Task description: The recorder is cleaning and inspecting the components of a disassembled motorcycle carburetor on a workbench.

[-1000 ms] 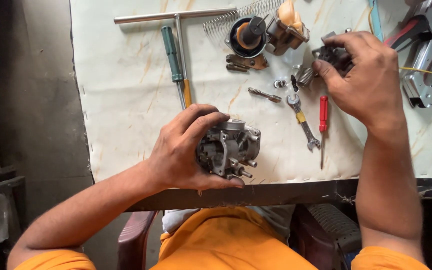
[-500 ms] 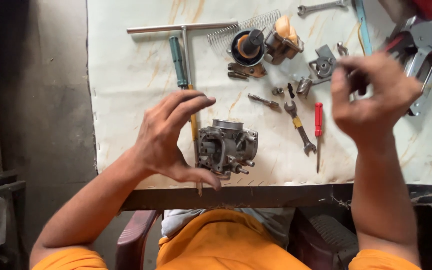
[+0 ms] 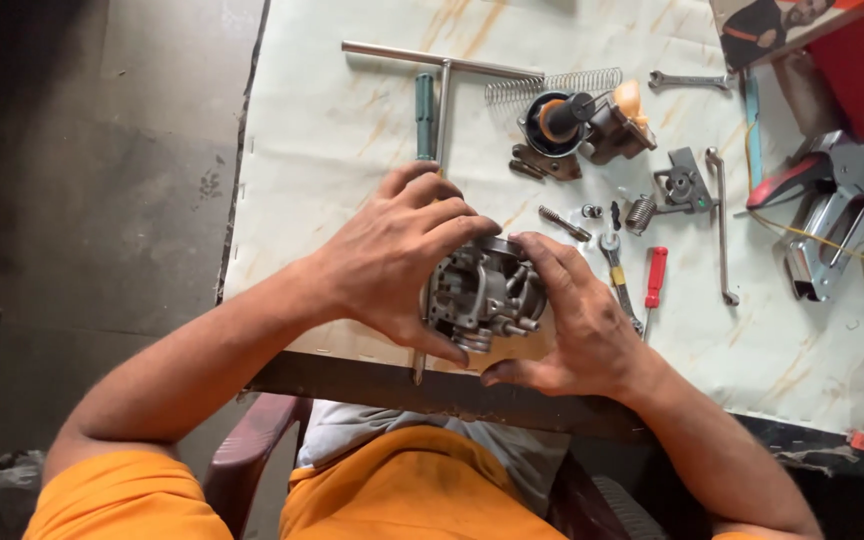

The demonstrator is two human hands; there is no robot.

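A grey metal carburetor body [image 3: 482,292] rests near the front edge of the paper-covered table [image 3: 352,120]. My left hand [image 3: 392,255] wraps over its left side and top, thumb underneath. My right hand [image 3: 577,325] grips its right side, fingers on the top edge and thumb near the table's front. Both hands hold the carburetor between them. Part of a long screwdriver shaft [image 3: 418,365] sticks out below my left hand.
Behind the hands lie a T-handle wrench [image 3: 442,70], a green-handled screwdriver [image 3: 424,105], a coil spring [image 3: 552,85], a black round part [image 3: 557,120], small screws, a spanner [image 3: 617,280], a red-handled screwdriver [image 3: 655,278] and metal brackets [image 3: 832,220].
My right hand has come down from the far right of the table onto the carburetor's right side. My left hand has closed over it. The camera view has shifted closer.
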